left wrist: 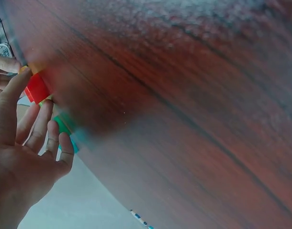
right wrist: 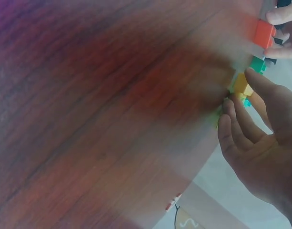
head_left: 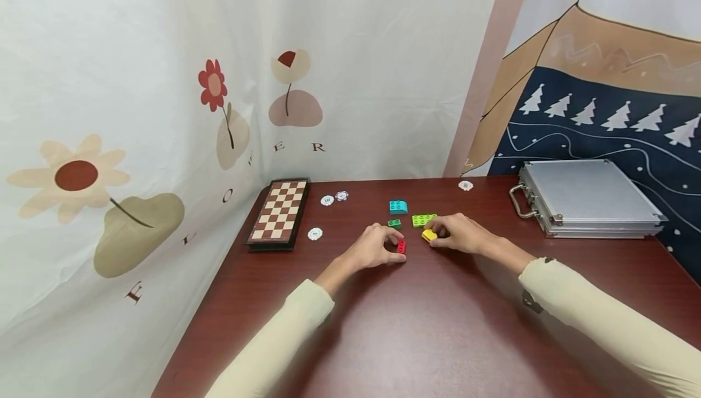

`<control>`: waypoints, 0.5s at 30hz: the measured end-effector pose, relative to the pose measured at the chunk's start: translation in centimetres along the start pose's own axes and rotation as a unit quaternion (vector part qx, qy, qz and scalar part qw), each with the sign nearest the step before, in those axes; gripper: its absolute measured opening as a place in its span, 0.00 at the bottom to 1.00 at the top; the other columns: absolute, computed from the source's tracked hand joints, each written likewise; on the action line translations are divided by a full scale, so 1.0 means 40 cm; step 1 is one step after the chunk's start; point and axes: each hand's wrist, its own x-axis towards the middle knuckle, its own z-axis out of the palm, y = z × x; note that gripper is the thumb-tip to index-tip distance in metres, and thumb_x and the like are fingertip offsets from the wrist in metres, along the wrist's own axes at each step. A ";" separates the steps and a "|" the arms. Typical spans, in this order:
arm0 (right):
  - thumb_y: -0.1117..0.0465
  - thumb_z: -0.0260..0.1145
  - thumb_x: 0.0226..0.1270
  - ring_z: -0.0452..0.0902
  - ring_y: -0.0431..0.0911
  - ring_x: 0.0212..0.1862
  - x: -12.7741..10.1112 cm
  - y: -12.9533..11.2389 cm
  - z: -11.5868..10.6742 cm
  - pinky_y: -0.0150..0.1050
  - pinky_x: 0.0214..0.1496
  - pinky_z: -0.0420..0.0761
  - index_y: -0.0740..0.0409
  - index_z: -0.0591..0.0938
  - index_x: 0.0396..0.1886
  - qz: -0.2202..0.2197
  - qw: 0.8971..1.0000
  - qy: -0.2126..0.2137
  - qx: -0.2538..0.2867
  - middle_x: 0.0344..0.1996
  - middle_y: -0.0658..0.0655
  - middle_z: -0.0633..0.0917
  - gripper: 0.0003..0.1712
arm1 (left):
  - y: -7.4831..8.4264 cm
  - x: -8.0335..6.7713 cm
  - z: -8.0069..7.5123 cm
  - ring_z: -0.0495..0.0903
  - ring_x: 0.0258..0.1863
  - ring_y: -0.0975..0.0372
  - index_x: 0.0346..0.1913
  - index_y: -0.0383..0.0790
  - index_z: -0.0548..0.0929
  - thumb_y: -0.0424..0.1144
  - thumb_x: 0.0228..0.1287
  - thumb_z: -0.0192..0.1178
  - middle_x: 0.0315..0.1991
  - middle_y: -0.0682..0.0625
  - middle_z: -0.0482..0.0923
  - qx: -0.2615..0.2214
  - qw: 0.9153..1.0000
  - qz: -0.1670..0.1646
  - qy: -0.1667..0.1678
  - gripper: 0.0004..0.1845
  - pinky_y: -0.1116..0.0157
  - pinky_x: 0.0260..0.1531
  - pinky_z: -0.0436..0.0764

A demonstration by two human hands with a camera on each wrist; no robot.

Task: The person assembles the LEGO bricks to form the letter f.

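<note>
In the middle of the table, the left hand has its thumb and fingers at opposite ends of a red toy brick, pinching it. Just to the right, the right hand pinches a yellow brick between thumb and fingers. Its fingers partly cover the yellow brick and overlap a lime green brick behind it. Beyond the left fingertips lies a small dark green brick. A turquoise brick with a curved side sits farther back. The right wrist view shows the red brick close to the yellow one.
A checkered board lies at the table's back left. Poker chips lie near it, one of them a white chip, and another chip is at the back edge. A silver case stands back right. Printed curtains hang behind.
</note>
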 end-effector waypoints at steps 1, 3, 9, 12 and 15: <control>0.60 0.77 0.66 0.84 0.44 0.41 0.001 0.000 -0.002 0.45 0.47 0.86 0.60 0.86 0.55 -0.001 1.000 -0.001 0.003 0.39 0.53 0.89 0.20 | -0.001 0.001 0.000 0.76 0.46 0.63 0.54 0.45 0.89 0.50 0.58 0.79 0.42 0.56 0.88 0.000 1.000 0.002 0.000 0.23 0.64 0.51 0.74; 0.60 0.77 0.66 0.83 0.43 0.39 0.001 -0.001 -0.005 0.44 0.46 0.85 0.59 0.86 0.55 -0.001 1.000 -0.002 0.004 0.38 0.52 0.89 0.19 | -0.001 0.003 -0.001 0.76 0.45 0.62 0.53 0.46 0.90 0.50 0.58 0.78 0.41 0.57 0.88 0.000 1.000 0.005 0.000 0.22 0.64 0.50 0.74; 0.61 0.79 0.64 0.80 0.41 0.36 0.004 -0.002 -0.005 0.37 0.41 0.82 0.57 0.87 0.51 -0.009 1.000 0.002 0.011 0.34 0.49 0.86 0.17 | 0.001 0.007 -0.003 0.77 0.45 0.63 0.51 0.46 0.91 0.49 0.59 0.78 0.39 0.58 0.88 0.000 1.000 0.002 0.001 0.19 0.64 0.51 0.75; 0.61 0.80 0.61 0.79 0.42 0.34 0.004 -0.002 0.000 0.34 0.39 0.81 0.59 0.88 0.50 -0.018 1.000 0.006 0.024 0.32 0.50 0.84 0.18 | -0.001 0.007 -0.001 0.78 0.44 0.64 0.49 0.45 0.91 0.48 0.58 0.79 0.38 0.59 0.88 -0.004 1.000 0.003 0.003 0.18 0.65 0.50 0.76; 0.61 0.81 0.59 0.77 0.43 0.33 0.004 -0.005 0.007 0.33 0.36 0.79 0.63 0.88 0.49 -0.023 0.999 0.008 0.033 0.31 0.50 0.82 0.20 | -0.002 0.005 0.002 0.80 0.42 0.65 0.48 0.45 0.91 0.48 0.58 0.79 0.37 0.59 0.88 -0.009 1.000 0.004 0.005 0.18 0.66 0.49 0.77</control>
